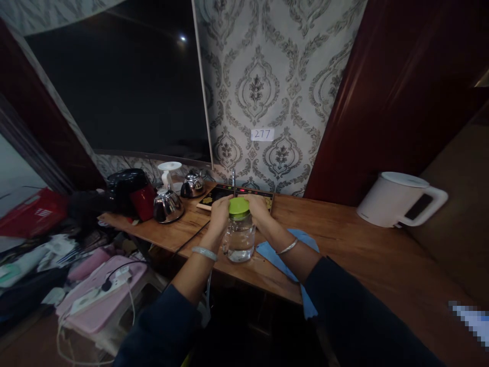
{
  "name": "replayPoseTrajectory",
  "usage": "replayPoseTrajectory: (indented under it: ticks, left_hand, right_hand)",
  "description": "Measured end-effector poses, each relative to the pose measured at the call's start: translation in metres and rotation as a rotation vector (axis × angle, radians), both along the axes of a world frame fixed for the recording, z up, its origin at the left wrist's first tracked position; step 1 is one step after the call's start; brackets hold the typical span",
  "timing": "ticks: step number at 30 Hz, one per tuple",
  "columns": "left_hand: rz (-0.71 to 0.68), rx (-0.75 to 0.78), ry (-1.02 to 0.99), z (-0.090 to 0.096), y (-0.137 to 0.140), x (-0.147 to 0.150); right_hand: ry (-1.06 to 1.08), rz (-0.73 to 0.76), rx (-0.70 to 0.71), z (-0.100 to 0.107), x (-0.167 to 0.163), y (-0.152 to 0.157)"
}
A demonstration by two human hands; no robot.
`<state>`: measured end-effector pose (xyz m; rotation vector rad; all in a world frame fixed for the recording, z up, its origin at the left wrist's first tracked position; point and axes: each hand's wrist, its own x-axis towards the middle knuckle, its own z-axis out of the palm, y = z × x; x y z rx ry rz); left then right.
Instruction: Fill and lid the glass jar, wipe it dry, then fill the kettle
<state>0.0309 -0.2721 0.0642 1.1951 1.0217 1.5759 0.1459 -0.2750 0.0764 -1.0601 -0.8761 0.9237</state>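
A clear glass jug [240,242] of water stands upright at the front edge of the wooden table, with a round green lid [239,205] on top. From the left, my left hand [220,214] curls around the lid's side. My right hand [257,209] holds the lid from the other side, its fingers partly hidden behind it. Just beyond the lid lies a black electric hot plate [214,195] with gold patterns and a lit red display. A blue cloth [280,260] lies under my right forearm and hangs over the edge.
Two shiny kettles, a nearer one [168,205] and a farther one [193,183], stand left, by a red-and-black appliance [139,196]. A white electric kettle [393,199] is far right. A power strip [101,293] rests on a pink stool [93,316]. A thin faucet [234,178] rises behind.
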Motion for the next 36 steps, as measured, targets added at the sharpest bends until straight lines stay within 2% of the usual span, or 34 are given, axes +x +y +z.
replayPoseTrajectory:
  ticks: [7, 20, 31, 36]
  left_hand:
    - [0.016, -0.028, -0.034, -0.011, 0.005, -0.005]
    - [-0.028, 0.059, 0.014, -0.010, 0.000, -0.003]
    - [-0.134, 0.119, 0.066, -0.012, 0.002, -0.010]
    - [-0.145, 0.204, 0.104, -0.018, 0.000, -0.013]
  right_hand:
    - [0.050, 0.072, -0.003, -0.004, 0.000, -0.001]
    - [0.045, 0.262, 0.001, -0.011, 0.011, -0.005]
    - [-0.066, 0.252, 0.050, -0.022, 0.015, -0.001]
    - [-0.134, 0.242, 0.076, -0.022, 0.018, -0.001]
